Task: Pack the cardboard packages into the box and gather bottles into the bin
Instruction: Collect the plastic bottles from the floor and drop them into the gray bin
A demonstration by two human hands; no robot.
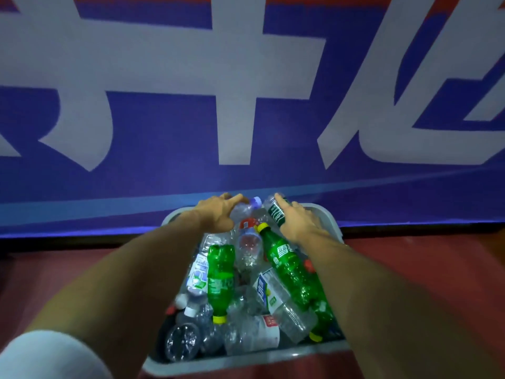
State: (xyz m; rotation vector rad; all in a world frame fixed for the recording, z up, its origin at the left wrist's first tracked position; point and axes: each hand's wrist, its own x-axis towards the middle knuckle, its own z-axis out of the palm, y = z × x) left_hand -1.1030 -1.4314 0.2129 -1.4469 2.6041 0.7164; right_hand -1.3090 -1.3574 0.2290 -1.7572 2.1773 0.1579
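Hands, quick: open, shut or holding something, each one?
Left hand: holds the purple-capped clear bottle over the bin.
Right hand: holds the dark-green-labelled bottle.

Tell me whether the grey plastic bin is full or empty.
Full: green plastic bottles and clear ones heap up to the rim of the grey plastic bin.

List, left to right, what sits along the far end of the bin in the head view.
left hand → clear bottle with purple cap → bottle with dark green label → right hand
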